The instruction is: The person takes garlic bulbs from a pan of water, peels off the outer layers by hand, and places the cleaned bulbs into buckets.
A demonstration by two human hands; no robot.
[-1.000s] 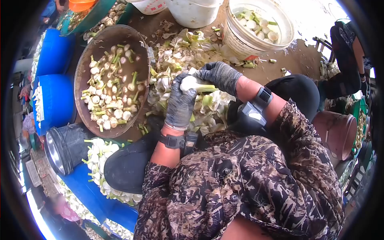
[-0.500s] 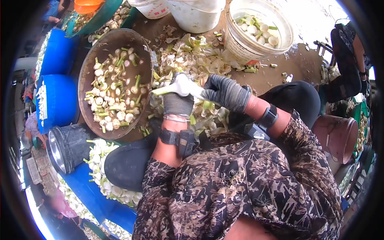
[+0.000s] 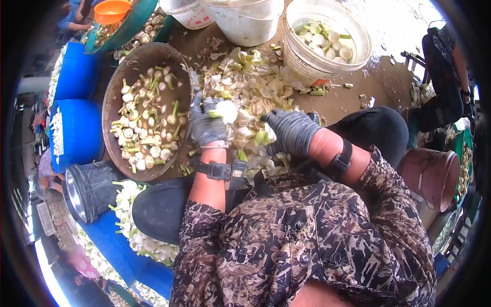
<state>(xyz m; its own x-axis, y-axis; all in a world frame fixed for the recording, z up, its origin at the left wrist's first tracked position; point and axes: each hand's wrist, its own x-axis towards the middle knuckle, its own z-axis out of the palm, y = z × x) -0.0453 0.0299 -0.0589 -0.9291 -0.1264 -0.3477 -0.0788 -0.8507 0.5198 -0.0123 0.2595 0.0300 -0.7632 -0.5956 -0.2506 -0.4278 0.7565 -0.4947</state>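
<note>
My left hand (image 3: 208, 123), in a grey glove, holds a white peeled garlic bulb (image 3: 225, 111) with a short green stem, above the right rim of the brown basin (image 3: 113, 77). To its right, my gloved right hand (image 3: 290, 130) is over the pile of loose garlic skins (image 3: 245, 84), apart from the bulb. Its fingers are curled and partly hidden, so what they hold, if anything, cannot be made out. Unpeeled garlic bulbs (image 3: 153, 152) with cut stems lie in the basin in brownish water.
A white bucket (image 3: 302, 64) with peeled bulbs stands ahead at right, near another white bucket (image 3: 245, 25). Blue tubs (image 3: 79, 130) and a dark bucket (image 3: 97, 187) are at left. A pink bucket (image 3: 427, 176) and a co-worker (image 3: 440, 82) are at right.
My hands have moved apart. The left moved slightly left with the bulb; the right moved down and away from it. The skin strip stretched between them is no longer there.
</note>
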